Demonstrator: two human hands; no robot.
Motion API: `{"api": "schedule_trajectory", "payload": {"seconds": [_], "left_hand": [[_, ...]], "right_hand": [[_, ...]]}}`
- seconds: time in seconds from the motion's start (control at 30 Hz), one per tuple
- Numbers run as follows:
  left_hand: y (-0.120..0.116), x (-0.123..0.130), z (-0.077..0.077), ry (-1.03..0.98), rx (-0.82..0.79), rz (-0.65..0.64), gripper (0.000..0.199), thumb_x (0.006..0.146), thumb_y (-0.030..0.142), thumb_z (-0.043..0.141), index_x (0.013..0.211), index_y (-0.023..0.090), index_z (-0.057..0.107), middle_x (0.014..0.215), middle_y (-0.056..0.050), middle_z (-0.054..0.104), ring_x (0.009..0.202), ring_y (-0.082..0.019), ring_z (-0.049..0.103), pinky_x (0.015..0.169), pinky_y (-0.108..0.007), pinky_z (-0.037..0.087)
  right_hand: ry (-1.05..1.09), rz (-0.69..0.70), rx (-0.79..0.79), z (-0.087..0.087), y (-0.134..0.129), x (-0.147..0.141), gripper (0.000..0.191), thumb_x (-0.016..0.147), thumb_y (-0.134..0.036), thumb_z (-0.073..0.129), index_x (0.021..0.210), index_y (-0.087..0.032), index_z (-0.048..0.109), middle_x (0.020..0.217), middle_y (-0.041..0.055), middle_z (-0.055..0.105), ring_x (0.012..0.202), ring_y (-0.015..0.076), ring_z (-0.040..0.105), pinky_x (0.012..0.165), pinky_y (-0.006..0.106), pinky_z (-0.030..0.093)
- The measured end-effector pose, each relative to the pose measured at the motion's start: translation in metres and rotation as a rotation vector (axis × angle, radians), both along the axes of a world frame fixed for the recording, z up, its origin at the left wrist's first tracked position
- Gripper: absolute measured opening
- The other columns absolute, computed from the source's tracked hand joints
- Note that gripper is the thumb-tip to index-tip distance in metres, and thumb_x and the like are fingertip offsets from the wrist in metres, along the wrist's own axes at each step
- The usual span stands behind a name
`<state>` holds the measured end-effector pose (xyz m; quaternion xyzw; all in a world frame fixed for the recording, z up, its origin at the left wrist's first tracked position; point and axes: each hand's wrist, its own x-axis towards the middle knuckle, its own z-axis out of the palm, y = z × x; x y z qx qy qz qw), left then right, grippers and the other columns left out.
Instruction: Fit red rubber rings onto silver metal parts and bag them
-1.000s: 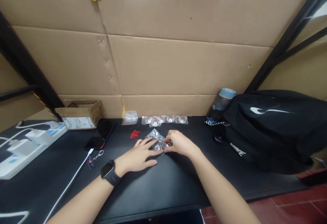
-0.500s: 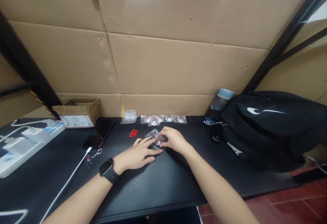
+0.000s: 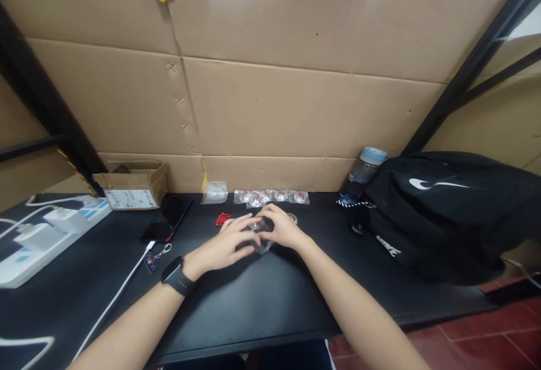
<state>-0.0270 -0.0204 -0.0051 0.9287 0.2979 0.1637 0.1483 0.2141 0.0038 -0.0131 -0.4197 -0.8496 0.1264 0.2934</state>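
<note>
My left hand (image 3: pixel 231 244), with a black watch on its wrist, reaches over a small clear plastic packet (image 3: pixel 264 245) at the middle of the black table, its fingers closed on the packet's left side. From the right, my right hand (image 3: pixel 284 228) grips the same packet between thumb and fingers. What lies inside the packet is mostly hidden. A round tape-like ring (image 3: pixel 292 219) shows just behind my right hand. Several wrapped round pieces with red centres (image 3: pixel 280 196) lie in a row behind both hands. Left of them is a red cord bundle (image 3: pixel 222 219).
A clear plastic bag (image 3: pixel 215 192), an open cardboard box (image 3: pixel 133 190), a phone (image 3: pixel 163 221), a keychain (image 3: pixel 150 262) and a white power strip (image 3: pixel 51 246) are left. A bottle (image 3: pixel 362 174) and black backpack (image 3: pixel 443 212) stand right. Cardboard panels (image 3: pixel 262 111) line the back.
Both hands have shifted slightly and my left fingers have bent over the packet. The ring behind my right hand has come into view. The camera view has moved a little.
</note>
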Motion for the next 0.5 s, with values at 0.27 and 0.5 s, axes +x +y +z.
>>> {"api": "schedule_trajectory", "payload": {"seconds": [0.27,0.5], "left_hand": [[0.013,0.004,-0.013,-0.118,0.151,0.277,0.027,0.079,0.021,0.071,0.103,0.028,0.062,0.130,-0.004,0.059,0.125,-0.027,0.050,0.101,-0.044,0.036],[0.020,0.005,-0.018,-0.187,0.104,0.395,0.013,0.090,0.037,0.065,0.085,0.026,0.071,0.122,-0.003,0.065,0.119,-0.026,0.054,0.099,-0.044,0.034]], "right_hand": [[-0.039,0.092,-0.058,0.008,-0.004,0.022,0.020,0.085,-0.018,0.072,0.103,-0.026,0.067,0.111,0.0026,0.062,0.104,0.0192,0.059,0.091,0.032,0.048],[-0.064,0.017,-0.047,-0.001,-0.001,0.017,0.005,0.089,-0.026,0.071,0.088,-0.024,0.066,0.114,0.0034,0.062,0.108,0.0197,0.057,0.096,0.036,0.046]]}}
